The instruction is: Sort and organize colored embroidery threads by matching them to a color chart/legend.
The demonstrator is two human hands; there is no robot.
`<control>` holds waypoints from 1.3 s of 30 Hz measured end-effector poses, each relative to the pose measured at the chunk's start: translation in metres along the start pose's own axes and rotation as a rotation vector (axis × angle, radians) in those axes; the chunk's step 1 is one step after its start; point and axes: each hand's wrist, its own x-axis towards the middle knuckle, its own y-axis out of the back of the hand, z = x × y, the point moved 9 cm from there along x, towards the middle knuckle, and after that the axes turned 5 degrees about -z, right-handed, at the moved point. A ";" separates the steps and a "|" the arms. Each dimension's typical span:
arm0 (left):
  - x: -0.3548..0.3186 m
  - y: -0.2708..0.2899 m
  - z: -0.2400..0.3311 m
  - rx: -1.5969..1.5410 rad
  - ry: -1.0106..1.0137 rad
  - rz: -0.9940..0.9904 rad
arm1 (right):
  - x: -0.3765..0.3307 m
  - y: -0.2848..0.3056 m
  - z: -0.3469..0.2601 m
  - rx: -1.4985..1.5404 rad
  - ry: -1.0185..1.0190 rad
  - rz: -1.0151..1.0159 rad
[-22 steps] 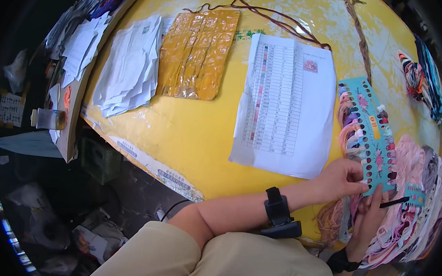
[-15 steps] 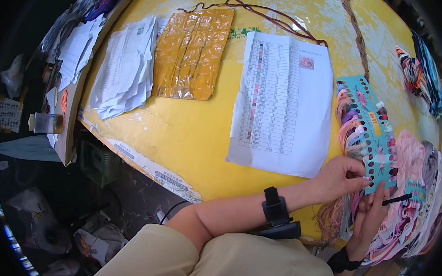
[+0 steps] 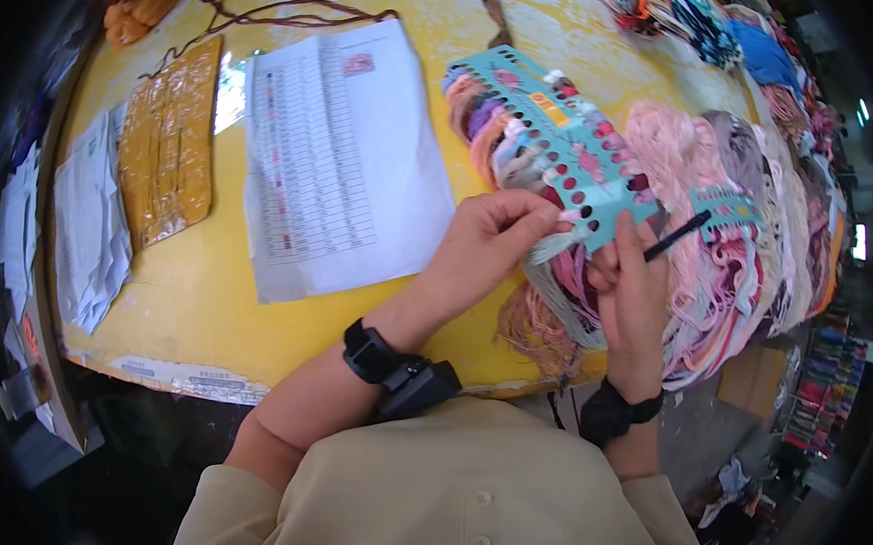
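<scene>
Head view: pale thread (image 3: 553,247) at a teal card (image 3: 567,147)

My right grip (image 3: 635,288) holds the card's near end and a black pen (image 3: 677,236); my left grip (image 3: 493,238) seems pinched on the thread at the card's left edge. I judge I'm seating thread in a hole; the next move calls for gentle pulling. Left of the card lies a printed sheet (image 3: 400,123).
</scene>
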 end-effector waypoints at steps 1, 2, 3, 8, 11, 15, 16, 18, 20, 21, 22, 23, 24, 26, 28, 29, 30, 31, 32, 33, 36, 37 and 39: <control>0.000 -0.001 -0.005 -0.018 0.063 0.007 | 0.000 -0.002 -0.001 0.028 0.008 -0.003; 0.001 -0.006 -0.006 0.049 0.060 -0.021 | -0.002 0.000 -0.004 0.022 0.013 0.009; 0.000 -0.006 -0.010 0.049 0.058 -0.023 | -0.003 -0.003 -0.006 0.009 0.021 0.008; -0.001 -0.006 -0.008 0.131 -0.084 -0.001 | -0.003 0.000 -0.005 -0.028 0.048 -0.001; -0.002 -0.011 -0.015 -0.095 0.131 -0.070 | -0.003 0.004 -0.007 -0.123 0.051 0.004; -0.002 -0.006 -0.009 0.085 0.055 -0.026 | -0.010 0.005 -0.016 -0.405 0.012 -0.056; -0.001 -0.002 -0.010 0.131 -0.001 -0.011 | -0.009 0.015 -0.025 -0.516 0.044 -0.038; -0.002 0.000 -0.005 0.179 -0.066 -0.003 | -0.005 0.030 -0.047 -0.561 0.156 0.015; -0.005 -0.013 -0.010 0.277 0.083 -0.126 | 0.003 0.042 -0.057 -0.548 0.092 0.057; -0.007 -0.019 -0.006 0.279 0.074 -0.132 | 0.008 0.044 -0.058 -0.526 0.045 0.053; -0.011 -0.030 -0.001 0.196 0.053 -0.192 | 0.014 0.047 -0.062 -0.527 0.054 0.055; -0.013 -0.039 0.002 0.112 0.033 -0.250 | 0.021 0.049 -0.046 -0.473 -0.107 0.001; -0.018 -0.038 -0.004 0.280 0.067 -0.346 | 0.023 0.045 -0.029 -0.415 -0.276 -0.067; -0.021 -0.042 -0.003 0.301 0.005 -0.378 | 0.020 0.039 -0.034 -0.376 -0.237 -0.069; -0.019 -0.044 0.007 0.390 -0.092 -0.385 | 0.011 0.053 -0.052 -0.220 -0.069 0.099; -0.015 -0.047 0.011 0.400 -0.088 -0.359 | 0.020 0.089 -0.053 -0.130 -0.038 0.001; -0.008 -0.040 0.023 0.228 -0.127 -0.198 | 0.010 0.058 -0.078 -0.030 -0.013 -0.039; -0.007 -0.026 0.033 0.055 -0.177 -0.046 | 0.001 0.048 -0.098 0.089 0.076 0.134; -0.006 -0.017 0.029 0.052 -0.174 -0.033 | -0.021 0.040 -0.118 0.093 0.219 0.430; -0.005 0.000 0.023 0.091 -0.154 0.055 | -0.022 0.050 -0.116 0.084 0.218 0.423; -0.002 0.012 0.011 -0.023 -0.113 0.079 | -0.009 0.050 -0.090 0.233 0.195 0.090; -0.001 0.012 0.005 -0.162 -0.090 0.039 | -0.006 0.037 -0.069 0.218 0.161 0.081; -0.001 0.004 0.014 -0.260 -0.096 0.103 | -0.005 0.017 -0.046 0.186 0.147 0.095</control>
